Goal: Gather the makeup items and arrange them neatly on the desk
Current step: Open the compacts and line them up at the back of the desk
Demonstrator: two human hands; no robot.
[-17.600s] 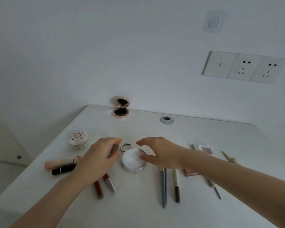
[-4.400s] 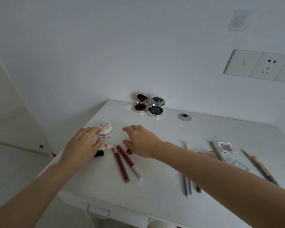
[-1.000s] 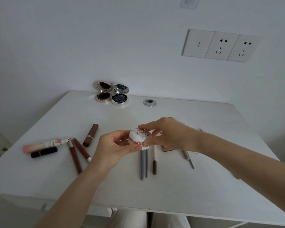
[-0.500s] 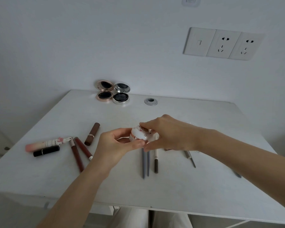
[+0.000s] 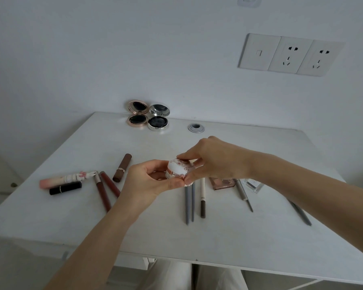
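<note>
The white rectangular desk [image 5: 239, 237] carries everything. Take its middle as the dial's centre, with twelve at the wall. The left hand [image 5: 147, 185] and the right hand [image 5: 216, 162] meet just above that centre, clear of the surface.

At twelve, a rose-gold round compact [image 5: 137, 119] and a silver round compact [image 5: 158, 122] stand open side by side. At nine a pale pink tube [image 5: 65, 178], a black lipstick [image 5: 65, 188], two dark red gloss wands [image 5: 105, 191] and a brown lipstick [image 5: 122, 168] lie loosely fanned. At six, two grey pencils [image 5: 189, 204] and a white-and-brown pencil [image 5: 202, 199] lie parallel.

Smallest is the round white jar with floral print and rose-gold band [image 5: 177, 170], held in the air. The left fingers curl round its base, and the right thumb and fingertips pinch its domed lid.

I cannot tell whether the lid is being opened or seated. Either way, the base should stay steady in the left hand while only the right works the lid. Keep the jar level and low over the desk, then set it at one o'clock, just beside the silver compact.
</note>
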